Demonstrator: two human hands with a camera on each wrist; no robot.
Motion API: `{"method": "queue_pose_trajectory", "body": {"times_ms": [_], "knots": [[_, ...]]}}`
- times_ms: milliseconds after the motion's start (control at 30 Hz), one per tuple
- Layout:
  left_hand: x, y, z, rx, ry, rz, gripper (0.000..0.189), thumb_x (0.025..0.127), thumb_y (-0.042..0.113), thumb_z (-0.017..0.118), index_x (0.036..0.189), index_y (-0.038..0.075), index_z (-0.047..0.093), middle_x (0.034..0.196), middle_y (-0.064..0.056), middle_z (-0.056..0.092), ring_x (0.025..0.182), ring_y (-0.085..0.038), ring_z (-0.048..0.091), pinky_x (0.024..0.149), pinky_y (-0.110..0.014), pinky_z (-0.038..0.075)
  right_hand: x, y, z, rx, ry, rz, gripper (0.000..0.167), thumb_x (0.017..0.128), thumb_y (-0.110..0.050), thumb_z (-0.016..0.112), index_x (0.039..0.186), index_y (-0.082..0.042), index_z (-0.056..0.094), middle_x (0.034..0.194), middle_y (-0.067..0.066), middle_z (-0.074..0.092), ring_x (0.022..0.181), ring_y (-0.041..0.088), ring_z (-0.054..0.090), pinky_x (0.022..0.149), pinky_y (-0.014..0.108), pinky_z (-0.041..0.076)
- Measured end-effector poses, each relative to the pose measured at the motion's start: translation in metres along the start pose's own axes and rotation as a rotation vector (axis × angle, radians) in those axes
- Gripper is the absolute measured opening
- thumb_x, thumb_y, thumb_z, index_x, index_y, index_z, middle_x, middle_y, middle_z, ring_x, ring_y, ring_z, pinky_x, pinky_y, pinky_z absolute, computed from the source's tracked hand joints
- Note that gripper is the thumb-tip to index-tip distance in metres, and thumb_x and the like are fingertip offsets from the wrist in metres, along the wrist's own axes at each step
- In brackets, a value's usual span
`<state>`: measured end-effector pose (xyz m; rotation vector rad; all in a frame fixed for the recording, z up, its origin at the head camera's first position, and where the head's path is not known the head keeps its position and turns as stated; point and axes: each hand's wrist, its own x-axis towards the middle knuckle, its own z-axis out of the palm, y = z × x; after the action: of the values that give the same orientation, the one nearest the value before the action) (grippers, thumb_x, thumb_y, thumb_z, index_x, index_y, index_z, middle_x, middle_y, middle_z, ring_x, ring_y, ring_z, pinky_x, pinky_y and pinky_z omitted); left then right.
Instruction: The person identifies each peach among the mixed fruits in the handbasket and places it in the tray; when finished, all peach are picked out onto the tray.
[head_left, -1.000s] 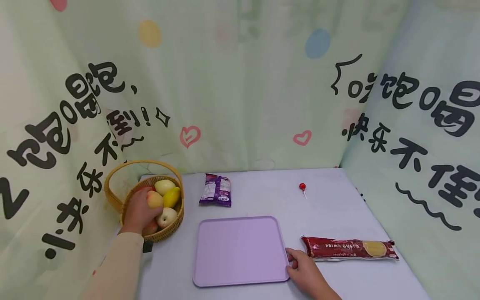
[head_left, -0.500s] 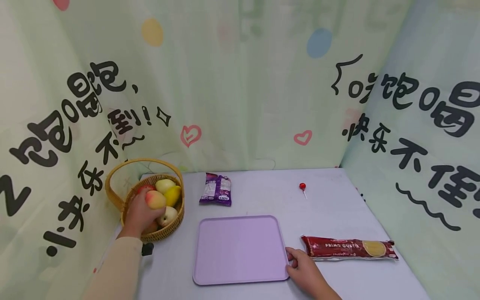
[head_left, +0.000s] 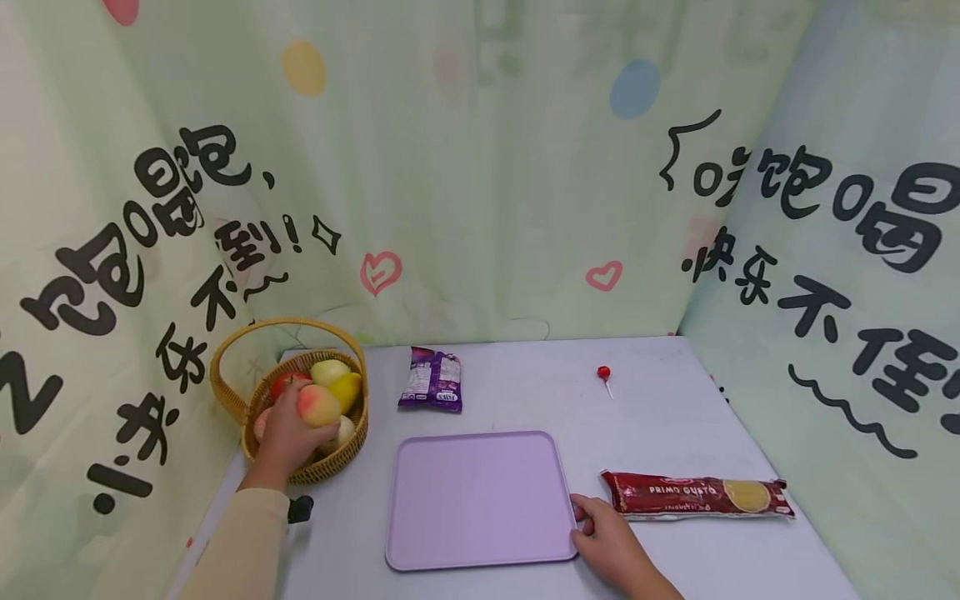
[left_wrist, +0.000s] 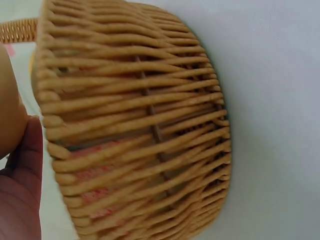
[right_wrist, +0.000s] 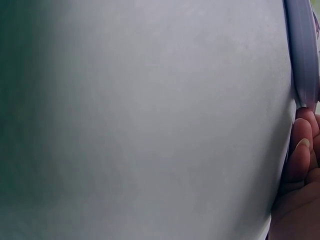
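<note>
Over the wicker basket (head_left: 352, 450) at the left, my left hand (head_left: 287, 440) grips a yellow-pink peach (head_left: 319, 406). In the left wrist view the peach (left_wrist: 7, 105) and part of the hand (left_wrist: 22, 185) show at the left edge, beside the basket's woven wall (left_wrist: 145, 120). Still in the basket are a red fruit (head_left: 287, 384), a pale yellow-green fruit (head_left: 328, 372), a lemon (head_left: 346, 392) and a pear partly hidden by the hand. My right hand (head_left: 613, 543) pinches the right rim of a flat lilac tray (head_left: 480, 500); its curled fingers (right_wrist: 300, 160) show in the right wrist view.
Behind the tray lies a purple snack bag (head_left: 432, 380). A red lollipop (head_left: 604, 375) lies farther right. Right of the tray is a dark red spaghetti pack (head_left: 697, 497). The basket's tall handle (head_left: 288, 323) arches over the fruit. Printed curtains (head_left: 495, 208) enclose the white table.
My left hand has lifted the peach and moved it slightly right and toward me, uncovering more of the red fruit. The right hand stays at the tray's rim.
</note>
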<state>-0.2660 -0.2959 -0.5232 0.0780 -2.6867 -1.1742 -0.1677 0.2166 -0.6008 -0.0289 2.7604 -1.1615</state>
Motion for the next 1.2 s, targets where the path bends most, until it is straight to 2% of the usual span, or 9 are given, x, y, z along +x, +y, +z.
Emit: {"method": "queue_pose_trajectory", "body": {"times_ms": [133, 267, 400, 600, 833, 1067, 1200], "knots": [[-0.002, 0.01, 0.001, -0.052, -0.024, -0.015, 0.094, 0.075, 0.023, 0.089, 0.15, 0.006, 0.034, 0.133, -0.02, 0.053, 0.112, -0.036, 0.055, 0.098, -0.052, 0.048, 0.001, 0.0, -0.001, -0.002, -0.002, -0.002, 0.052, 0.083, -0.003, 0.076, 0.132, 0.005, 0.063, 0.095, -0.001, 0.061, 0.08, 0.013, 0.051, 0.063, 0.023, 0.044], [-0.004, 0.019, 0.004, -0.065, -0.058, -0.028, 0.095, 0.076, 0.025, 0.089, 0.151, 0.009, 0.032, 0.133, -0.019, 0.053, 0.112, -0.036, 0.056, 0.096, -0.051, 0.05, 0.001, 0.001, -0.002, -0.004, 0.001, 0.013, 0.052, 0.083, -0.003, 0.076, 0.133, 0.004, 0.063, 0.095, -0.001, 0.061, 0.081, 0.013, 0.051, 0.063, 0.023, 0.044], [-0.007, 0.025, 0.008, -0.049, -0.074, -0.001, 0.093, 0.076, 0.025, 0.089, 0.15, 0.01, 0.035, 0.136, -0.017, 0.053, 0.114, -0.035, 0.056, 0.098, -0.053, 0.05, 0.0, 0.002, -0.001, 0.001, 0.005, 0.013, 0.052, 0.082, -0.002, 0.075, 0.133, 0.005, 0.063, 0.095, -0.001, 0.061, 0.08, 0.012, 0.051, 0.063, 0.022, 0.045], [-0.011, 0.033, 0.014, -0.003, -0.057, 0.042, 0.086, 0.076, 0.029, 0.09, 0.147, 0.014, 0.043, 0.132, -0.014, 0.059, 0.113, -0.032, 0.058, 0.1, -0.055, 0.051, -0.001, 0.001, -0.001, 0.02, 0.008, -0.011, 0.053, 0.08, 0.0, 0.075, 0.131, 0.007, 0.064, 0.094, 0.0, 0.061, 0.079, 0.012, 0.051, 0.063, 0.022, 0.045], [-0.013, 0.042, 0.023, -0.008, -0.073, 0.055, 0.083, 0.075, 0.026, 0.09, 0.144, 0.013, 0.045, 0.132, -0.015, 0.06, 0.112, -0.032, 0.06, 0.1, -0.055, 0.052, -0.002, 0.0, 0.0, 0.026, 0.016, -0.017, 0.051, 0.08, 0.0, 0.075, 0.13, 0.006, 0.065, 0.094, -0.001, 0.061, 0.079, 0.01, 0.051, 0.065, 0.022, 0.045], [-0.016, 0.047, 0.034, 0.004, -0.109, 0.053, 0.091, 0.073, 0.036, 0.093, 0.147, 0.012, 0.046, 0.134, -0.014, 0.06, 0.115, -0.031, 0.06, 0.102, -0.054, 0.052, -0.001, 0.0, 0.0, 0.029, 0.012, -0.023, 0.051, 0.08, 0.0, 0.074, 0.129, 0.006, 0.065, 0.094, 0.0, 0.062, 0.08, 0.012, 0.051, 0.065, 0.022, 0.046], [-0.017, 0.048, 0.041, -0.005, -0.123, 0.078, 0.089, 0.073, 0.036, 0.094, 0.145, 0.01, 0.049, 0.134, -0.014, 0.06, 0.117, -0.032, 0.058, 0.103, -0.055, 0.052, -0.001, -0.001, 0.0, 0.025, 0.007, -0.007, 0.051, 0.08, 0.0, 0.074, 0.13, 0.006, 0.065, 0.094, 0.001, 0.061, 0.08, 0.013, 0.052, 0.064, 0.022, 0.045]]}}
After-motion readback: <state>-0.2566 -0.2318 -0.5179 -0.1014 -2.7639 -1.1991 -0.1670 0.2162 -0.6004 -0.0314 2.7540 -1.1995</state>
